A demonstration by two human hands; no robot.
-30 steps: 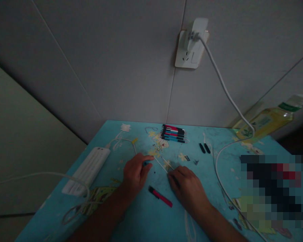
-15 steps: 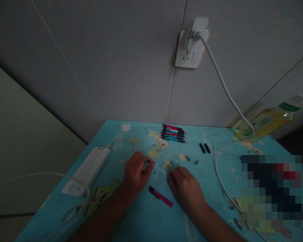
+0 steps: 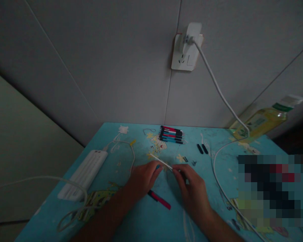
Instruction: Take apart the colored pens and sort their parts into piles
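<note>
My left hand [image 3: 145, 177] is closed around a blue pen barrel [image 3: 158, 166]; only its end shows past the thumb and finger. Opposite it, the fingertips of my right hand [image 3: 190, 181] pinch the near end of a thin white pen refill [image 3: 163, 162]. That refill slants up to the left, just beyond the blue barrel end. Whether a second refill lies behind it, I cannot tell. A red and black pen barrel [image 3: 160, 200] lies on the table below my hands, partly covered by my left hand.
A row of red, blue and black pens [image 3: 171, 134] lies at the back, with tiny parts [image 3: 155, 147] beside it. Two black grips [image 3: 202, 149] lie right of them. A white power strip [image 3: 84, 174] and cables are at left; an oil bottle [image 3: 264, 122] leans at right.
My right hand has risen slightly and pinches the refill higher up. My left hand has turned and moved a little right, and its barrel now shows only at the end. The view has shifted slightly.
</note>
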